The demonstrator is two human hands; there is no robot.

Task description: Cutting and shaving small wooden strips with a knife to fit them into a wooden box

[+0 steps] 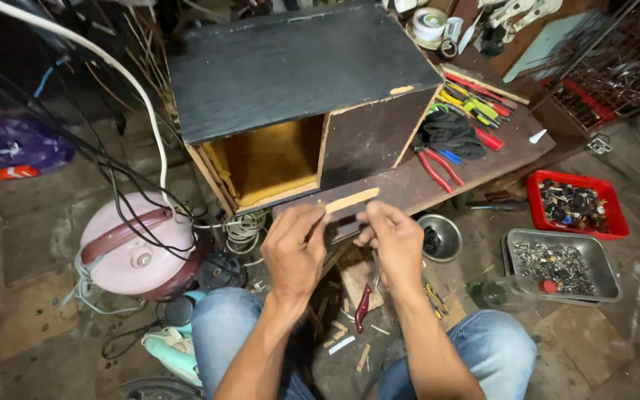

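Head view, counts: one left hand point(294, 252), one right hand point(392, 238), one thin wooden strip point(350, 201), one dark wooden box point(298, 96) with a single open compartment, two trays, one metal bowl point(440, 237).
Left hand: fingers curled closed around the near end of the wooden strip.
Right hand: fingers bent, tips pinched together just right of the strip; whether they touch it cannot be told.
Strip position: above and between both hands, tilted up to the right, in front of the box's lower edge.
Trays: red tray point(576, 204) and grey tray point(561, 265), each with small parts, well right of the hands.
Pliers: red-handled pliers point(438, 166) on the bench point(409, 185), near the box.
Hard to read: a red-handled tool point(363, 307) below the hands, possibly a knife.
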